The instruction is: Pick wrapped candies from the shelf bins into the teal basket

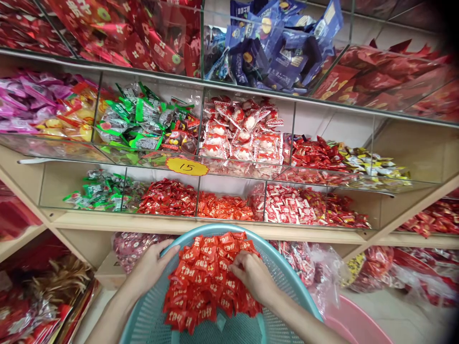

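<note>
While the red packets (202,282) lie heaped in one teal basket (283,272), too many to be counted, they are best handled lightly, with the basket braced against spilling. At the heap, the right hand (254,277) is placed with fingers curled; whether a packet is gripped cannot be told. The left hand (152,263) is held open at the basket's edge. Beyond, one pink tub (353,320) and one yellow tag (187,166) are seen.
</note>
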{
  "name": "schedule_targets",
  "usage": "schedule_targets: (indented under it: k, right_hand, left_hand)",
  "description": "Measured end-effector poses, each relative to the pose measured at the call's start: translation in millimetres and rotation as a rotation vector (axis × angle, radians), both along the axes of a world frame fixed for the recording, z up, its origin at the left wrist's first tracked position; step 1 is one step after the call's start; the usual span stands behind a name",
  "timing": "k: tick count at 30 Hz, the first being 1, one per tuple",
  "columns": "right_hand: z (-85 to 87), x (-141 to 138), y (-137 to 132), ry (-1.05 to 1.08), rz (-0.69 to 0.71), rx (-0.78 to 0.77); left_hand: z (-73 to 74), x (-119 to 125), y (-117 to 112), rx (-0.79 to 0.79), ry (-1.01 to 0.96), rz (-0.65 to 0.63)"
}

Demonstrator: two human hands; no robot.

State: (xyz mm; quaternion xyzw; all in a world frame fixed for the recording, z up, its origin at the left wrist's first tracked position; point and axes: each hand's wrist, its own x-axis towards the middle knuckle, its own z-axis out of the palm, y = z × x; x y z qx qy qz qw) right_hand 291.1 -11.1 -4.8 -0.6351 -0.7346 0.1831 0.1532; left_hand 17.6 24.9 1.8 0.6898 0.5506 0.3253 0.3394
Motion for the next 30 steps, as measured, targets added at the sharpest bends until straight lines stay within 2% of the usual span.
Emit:
schedule_targets:
  k: [8,30]
  right_hand:
    - [-3.7,2.7,-2.7,-0.005,0.005,0.006]
    - [1.4,10.7,-18.6,-0.027,-0.014,0.007]
  left_hand:
    - [-1.1,0.7,0.5,0.020,-0.009,0.023]
    - [-1.5,-1.1,0.5,0.035,0.040,0.019]
